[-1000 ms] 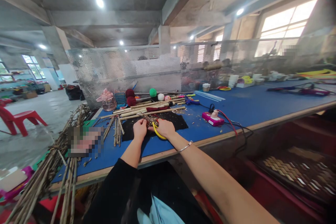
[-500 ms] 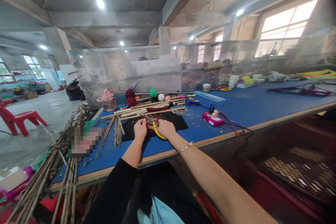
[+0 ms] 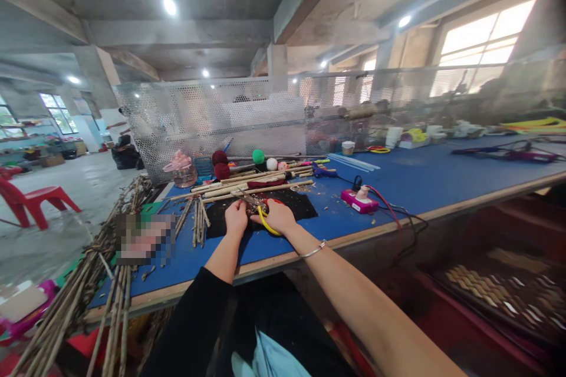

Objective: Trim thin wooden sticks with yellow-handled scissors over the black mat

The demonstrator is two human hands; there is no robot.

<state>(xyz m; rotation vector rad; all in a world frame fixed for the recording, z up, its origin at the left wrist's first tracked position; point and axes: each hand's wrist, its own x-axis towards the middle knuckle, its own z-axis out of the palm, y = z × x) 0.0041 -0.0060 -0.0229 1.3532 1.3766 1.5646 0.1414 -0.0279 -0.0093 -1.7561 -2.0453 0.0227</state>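
Note:
My right hand [image 3: 279, 218] is closed round the handles of a pair of scissors [image 3: 264, 221], which has a yellow handle and a bit of red. The metal blades point up and left, towards my left hand [image 3: 236, 215]. That hand is closed in a pinch near the blades; what its fingers hold is too small to make out. Both hands are over a black cloth [image 3: 305, 205] on the blue table [image 3: 260, 250]. Just beyond them lie several peeled wooden sticks [image 3: 247, 189], and short rough sticks [image 3: 200, 221] lie to the left.
Balls of yarn [image 3: 258, 156] and a pink-topped jar [image 3: 184, 174] stand behind the sticks. A purple power strip [image 3: 359, 201] with cables sits to the right, near a blue glue gun [image 3: 324, 171]. Long bundled branches [image 3: 75, 300] lean at the left table edge. A perforated metal screen [image 3: 212, 121] runs behind.
The scissors' handles have spread slightly apart, and a red part now shows by my right fingers. My left hand stays in nearly the same place.

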